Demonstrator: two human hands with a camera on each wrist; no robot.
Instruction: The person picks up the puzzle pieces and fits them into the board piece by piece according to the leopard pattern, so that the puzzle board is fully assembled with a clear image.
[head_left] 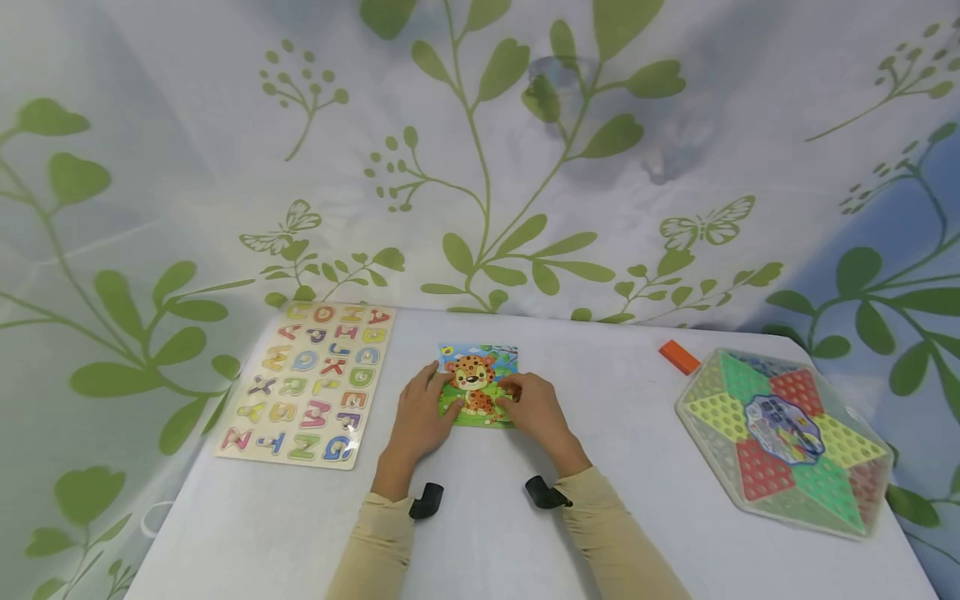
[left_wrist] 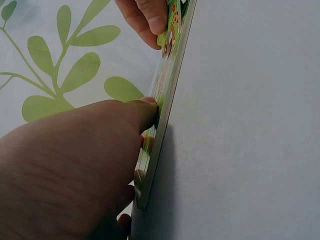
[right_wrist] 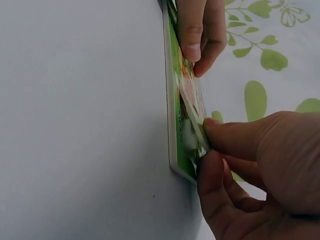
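Note:
A small jigsaw puzzle (head_left: 472, 379) with a spotted leopard cub on green grass lies flat at the middle of the table. My left hand (head_left: 422, 417) rests along its left side, with the thumb pressing on the picture. At the right side my right hand (head_left: 538, 408) pinches a puzzle piece (right_wrist: 196, 120) between thumb and fingers. That piece is tilted up at its outer edge, showing a gap over the puzzle's base in the right wrist view. From the left wrist, the puzzle (left_wrist: 165, 87) appears almost edge-on.
To the left lies a wooden alphabet board (head_left: 307, 383) with colourful letters. A hexagonal Chinese checkers box (head_left: 787, 433) sits at the right, and an orange block (head_left: 679, 357) lies by its upper left corner. Leaf-patterned cloth (head_left: 480, 167) hangs behind the white table (head_left: 480, 533).

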